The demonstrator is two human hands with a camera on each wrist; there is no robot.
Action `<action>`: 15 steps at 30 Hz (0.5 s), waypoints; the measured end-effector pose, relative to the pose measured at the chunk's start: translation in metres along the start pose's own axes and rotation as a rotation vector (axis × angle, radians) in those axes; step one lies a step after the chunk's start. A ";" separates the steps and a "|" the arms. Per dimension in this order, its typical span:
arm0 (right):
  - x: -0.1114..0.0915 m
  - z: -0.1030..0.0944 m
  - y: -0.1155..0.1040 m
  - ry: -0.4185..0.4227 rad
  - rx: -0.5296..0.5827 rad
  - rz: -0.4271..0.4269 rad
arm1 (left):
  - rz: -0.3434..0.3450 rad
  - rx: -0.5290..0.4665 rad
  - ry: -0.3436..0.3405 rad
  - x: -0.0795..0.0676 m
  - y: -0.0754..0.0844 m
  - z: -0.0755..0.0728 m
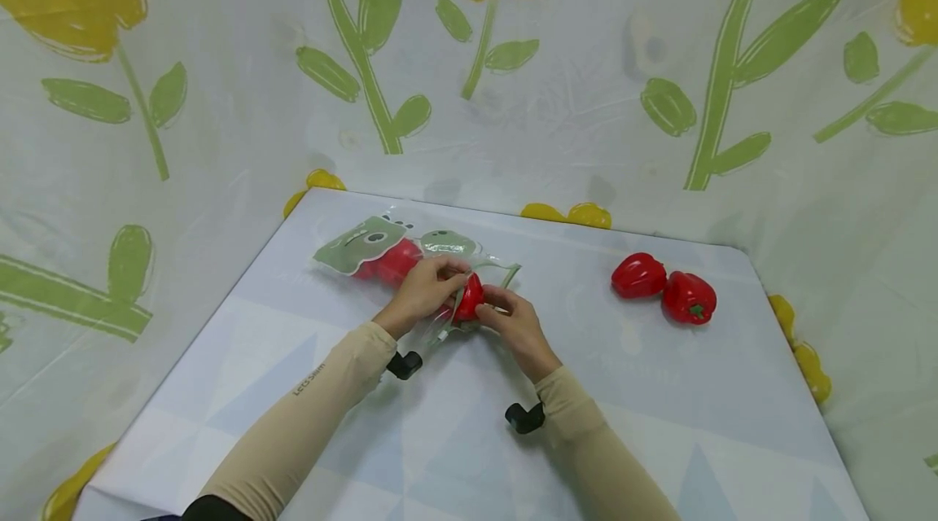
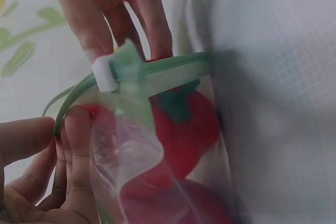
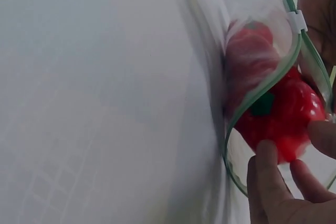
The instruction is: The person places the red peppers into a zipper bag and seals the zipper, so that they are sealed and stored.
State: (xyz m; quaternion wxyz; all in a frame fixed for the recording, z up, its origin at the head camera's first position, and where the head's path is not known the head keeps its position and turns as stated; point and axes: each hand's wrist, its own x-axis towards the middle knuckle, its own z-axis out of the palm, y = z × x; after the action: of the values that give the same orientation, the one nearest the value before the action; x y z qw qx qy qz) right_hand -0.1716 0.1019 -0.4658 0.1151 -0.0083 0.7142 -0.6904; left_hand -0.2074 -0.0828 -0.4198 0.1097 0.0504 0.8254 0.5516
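Observation:
A clear zip bag (image 1: pixel 364 246) with green print lies on the table, with red bell peppers (image 1: pixel 396 262) inside. My left hand (image 1: pixel 427 286) pinches the green rim (image 2: pixel 59 120) of the bag's mouth, which stands apart. At that opening my right hand (image 1: pixel 519 330) holds a red bell pepper (image 1: pixel 470 298) between thumb and fingers. The right wrist view shows this pepper (image 3: pixel 294 114) partly inside the mouth, its green stem visible. A white slider (image 2: pixel 104 74) sits at one end of the zip.
Two more red bell peppers, one (image 1: pixel 638 275) beside the other (image 1: pixel 690 298), lie on the right of the table (image 1: pixel 586 456). A flower-printed curtain (image 1: pixel 557 98) hangs behind the table and along its sides. Each wrist carries a small black camera mount (image 1: pixel 525 418).

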 end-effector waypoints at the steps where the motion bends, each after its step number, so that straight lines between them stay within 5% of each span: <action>1: 0.002 0.001 0.002 0.012 0.001 -0.003 | -0.003 -0.003 -0.001 0.000 0.000 0.000; 15: 0.018 0.018 0.004 0.105 -0.035 -0.043 | 0.025 -0.003 0.008 0.002 0.004 0.002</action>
State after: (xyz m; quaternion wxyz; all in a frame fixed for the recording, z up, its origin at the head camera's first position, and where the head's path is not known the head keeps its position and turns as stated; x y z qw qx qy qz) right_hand -0.1851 0.0811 -0.4728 0.0623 0.0107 0.7308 -0.6797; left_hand -0.2085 -0.0786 -0.4170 0.0994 0.0584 0.8244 0.5541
